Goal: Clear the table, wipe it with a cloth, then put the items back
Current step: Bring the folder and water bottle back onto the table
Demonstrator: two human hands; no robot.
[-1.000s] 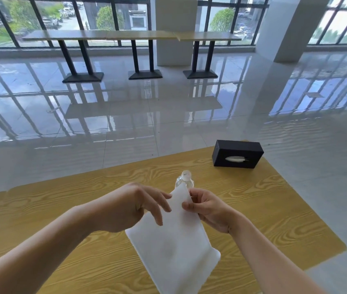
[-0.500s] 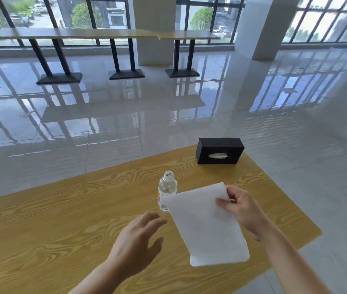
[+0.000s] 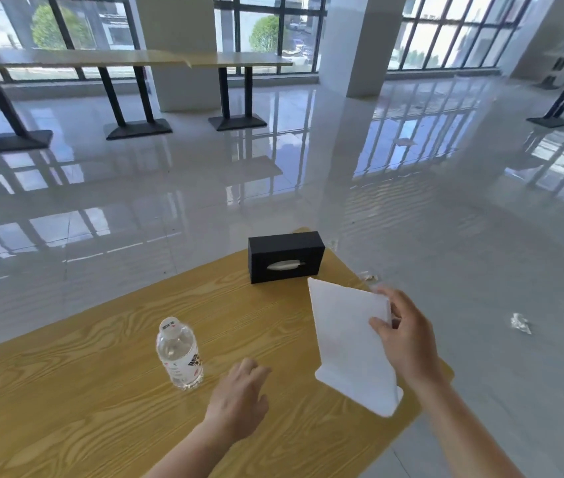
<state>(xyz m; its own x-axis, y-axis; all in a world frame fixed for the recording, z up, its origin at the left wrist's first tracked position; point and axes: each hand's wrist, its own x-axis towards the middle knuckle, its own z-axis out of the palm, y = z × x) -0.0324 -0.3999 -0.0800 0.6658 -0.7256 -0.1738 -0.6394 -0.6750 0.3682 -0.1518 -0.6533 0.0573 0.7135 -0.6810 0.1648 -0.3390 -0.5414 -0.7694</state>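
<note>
A folded white cloth hangs above the right part of the yellow wood-grain table, pinched at its upper right corner by my right hand. My left hand hovers low over the table with fingers loosely spread, holding nothing, just right of a clear plastic water bottle that stands upright. A black tissue box sits at the table's far right corner, behind the cloth.
The table's right edge runs close under my right forearm. Crumpled paper scraps lie on the glossy tiled floor to the right. Long tables on black legs stand by the windows far behind, beside a white pillar.
Both hands held the cloth in front of the bottle. My left hand let go and dropped toward the table, and my right hand carried the cloth to the right.
</note>
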